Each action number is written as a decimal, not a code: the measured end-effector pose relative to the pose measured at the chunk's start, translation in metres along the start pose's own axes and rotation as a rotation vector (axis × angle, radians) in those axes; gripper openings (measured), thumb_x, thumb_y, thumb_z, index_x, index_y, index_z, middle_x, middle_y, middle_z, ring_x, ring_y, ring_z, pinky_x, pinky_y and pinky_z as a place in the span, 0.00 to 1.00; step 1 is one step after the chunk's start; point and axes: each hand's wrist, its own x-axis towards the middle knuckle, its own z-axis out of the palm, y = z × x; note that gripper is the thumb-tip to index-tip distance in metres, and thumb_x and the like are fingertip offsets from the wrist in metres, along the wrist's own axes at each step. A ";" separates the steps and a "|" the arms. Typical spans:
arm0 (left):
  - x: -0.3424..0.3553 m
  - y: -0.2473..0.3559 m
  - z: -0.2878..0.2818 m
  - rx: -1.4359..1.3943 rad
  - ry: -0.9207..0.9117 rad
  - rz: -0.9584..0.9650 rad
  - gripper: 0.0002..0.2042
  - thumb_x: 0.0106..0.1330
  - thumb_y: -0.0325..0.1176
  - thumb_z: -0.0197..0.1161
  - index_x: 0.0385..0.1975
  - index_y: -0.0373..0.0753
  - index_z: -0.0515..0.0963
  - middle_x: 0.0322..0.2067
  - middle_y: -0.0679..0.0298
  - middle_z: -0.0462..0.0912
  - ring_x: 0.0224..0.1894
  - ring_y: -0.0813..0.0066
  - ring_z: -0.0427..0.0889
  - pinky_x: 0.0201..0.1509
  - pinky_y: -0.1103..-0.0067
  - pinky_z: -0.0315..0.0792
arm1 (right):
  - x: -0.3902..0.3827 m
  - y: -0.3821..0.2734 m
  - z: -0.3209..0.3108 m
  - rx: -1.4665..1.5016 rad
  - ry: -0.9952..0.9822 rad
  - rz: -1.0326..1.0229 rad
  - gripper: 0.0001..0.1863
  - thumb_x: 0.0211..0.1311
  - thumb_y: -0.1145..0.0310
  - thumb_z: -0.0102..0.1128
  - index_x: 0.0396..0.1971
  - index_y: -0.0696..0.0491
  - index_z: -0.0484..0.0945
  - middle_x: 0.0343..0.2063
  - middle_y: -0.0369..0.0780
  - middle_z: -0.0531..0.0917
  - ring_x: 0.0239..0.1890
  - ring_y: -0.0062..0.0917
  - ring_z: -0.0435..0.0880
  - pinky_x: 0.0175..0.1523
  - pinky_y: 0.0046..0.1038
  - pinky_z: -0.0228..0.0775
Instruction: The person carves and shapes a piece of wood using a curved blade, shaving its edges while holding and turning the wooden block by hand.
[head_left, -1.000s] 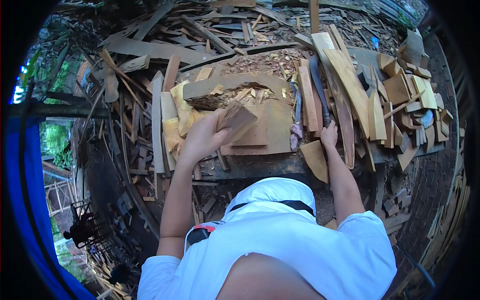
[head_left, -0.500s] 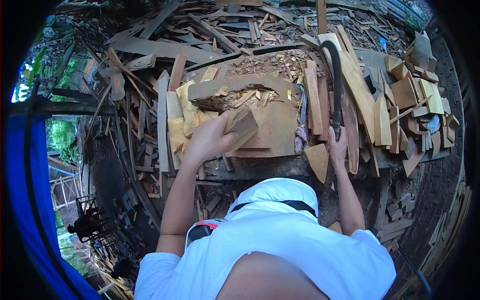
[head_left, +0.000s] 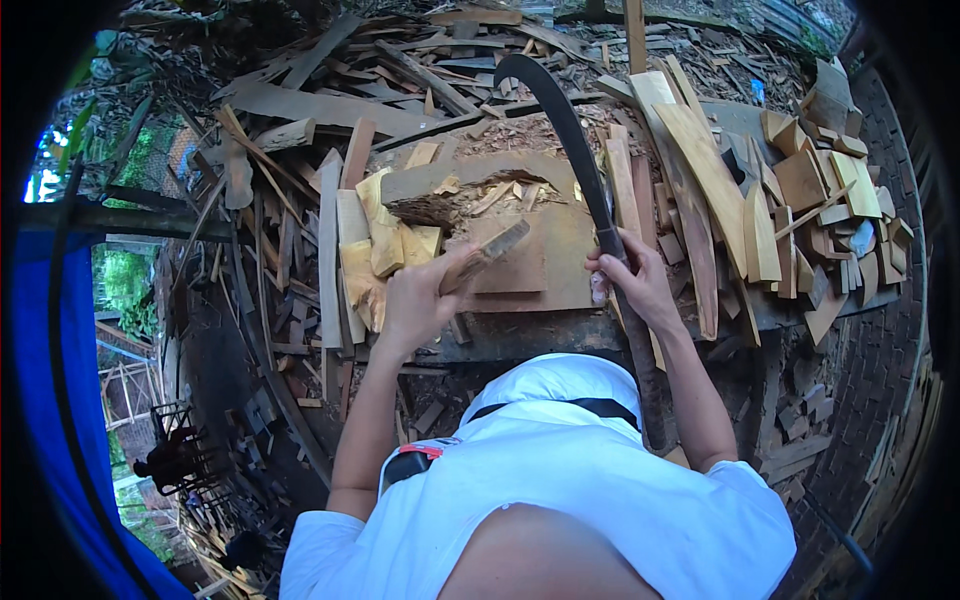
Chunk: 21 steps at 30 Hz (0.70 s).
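My left hand (head_left: 415,303) is closed around a short wood block (head_left: 490,250), tilted with its narrow end up to the right. Beneath it lie a flat wooden board (head_left: 568,262) and a smaller thin board. In my right hand (head_left: 648,283) is the handle of a machete with a long dark blade (head_left: 574,140), its hooked tip curving to the far left. The handle's lower end runs back toward my body. Just behind the board sits a rough, hollowed timber (head_left: 450,180) with chips in it. Yellowish wood chunks (head_left: 385,240) rest left of the board.
Long planks (head_left: 705,165) and a pile of cut wood pieces (head_left: 815,200) cover the bench's right side. Scrap wood (head_left: 350,105) is heaped at the far side and left. A blue tarp (head_left: 60,400) hangs at the far left. A tape measure (head_left: 412,460) is at my left side.
The machete has swung left, its hooked tip now over the far middle of the bench, and my right hand has moved left and turned. My left hand has turned the wood block to a narrower side.
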 end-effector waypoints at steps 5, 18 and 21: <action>-0.015 0.007 -0.011 -0.069 0.001 -0.050 0.22 0.56 0.32 0.66 0.53 0.46 0.78 0.32 0.51 0.84 0.34 0.53 0.84 0.36 0.69 0.76 | -0.009 -0.033 0.015 0.082 -0.095 0.086 0.24 0.66 0.68 0.54 0.61 0.54 0.63 0.21 0.35 0.73 0.15 0.16 0.74 0.19 0.20 0.68; -0.005 -0.012 -0.001 -0.051 -0.035 -0.246 0.14 0.56 0.34 0.67 0.42 0.42 0.82 0.27 0.54 0.84 0.31 0.52 0.84 0.34 0.68 0.74 | -0.017 -0.053 0.095 -0.839 0.003 -0.426 0.12 0.66 0.72 0.52 0.48 0.53 0.68 0.25 0.50 0.79 0.26 0.48 0.80 0.27 0.45 0.70; -0.011 -0.016 -0.001 -0.166 0.015 -0.247 0.13 0.55 0.34 0.68 0.40 0.41 0.82 0.26 0.52 0.84 0.31 0.53 0.84 0.34 0.68 0.74 | -0.025 -0.077 0.107 -0.836 0.006 -0.464 0.11 0.66 0.73 0.52 0.47 0.54 0.68 0.23 0.50 0.79 0.24 0.47 0.80 0.27 0.44 0.69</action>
